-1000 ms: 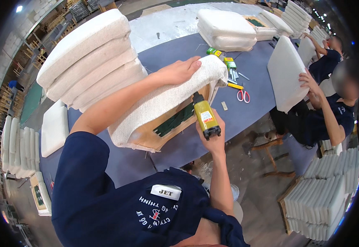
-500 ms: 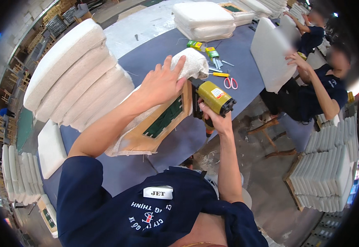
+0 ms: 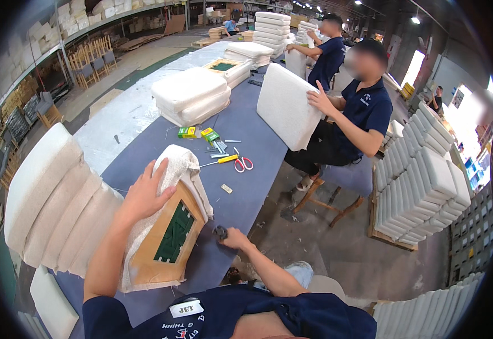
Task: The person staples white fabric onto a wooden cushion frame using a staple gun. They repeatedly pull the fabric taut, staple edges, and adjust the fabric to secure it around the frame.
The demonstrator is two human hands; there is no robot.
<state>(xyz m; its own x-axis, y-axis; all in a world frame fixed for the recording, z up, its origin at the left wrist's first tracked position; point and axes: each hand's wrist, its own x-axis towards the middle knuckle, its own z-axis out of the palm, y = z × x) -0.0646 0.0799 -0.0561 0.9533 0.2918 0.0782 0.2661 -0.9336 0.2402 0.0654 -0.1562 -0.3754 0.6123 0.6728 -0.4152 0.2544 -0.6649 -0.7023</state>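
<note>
A seat cushion (image 3: 176, 161), covered in white fabric, stands tilted on edge on the blue-grey table (image 3: 145, 133). Its wooden underside (image 3: 190, 198) faces right and shows a dark green panel in the middle. Across the cushion's upper edge lies my left hand (image 3: 145, 195), fingers spread on the fabric. My right hand (image 3: 236, 239) is lower, right of the cushion and apart from it, closed around the staple gun (image 3: 220, 232). Only a small dark part of that tool shows; the rest is hidden.
Stacked white cushions (image 3: 60, 198) stand at left, more (image 3: 193, 93) farther back. Staple boxes (image 3: 210, 134), a yellow-handled screwdriver (image 3: 228, 159) and red-handled scissors (image 3: 243, 164) lie beyond my cushion. A seated co-worker (image 3: 359, 113) holds another cushion (image 3: 289, 107) at right.
My right hand has moved the staple gun away from the cushion's upper edge, down beside it. The view has tipped up. My left hand stays on the cushion.
</note>
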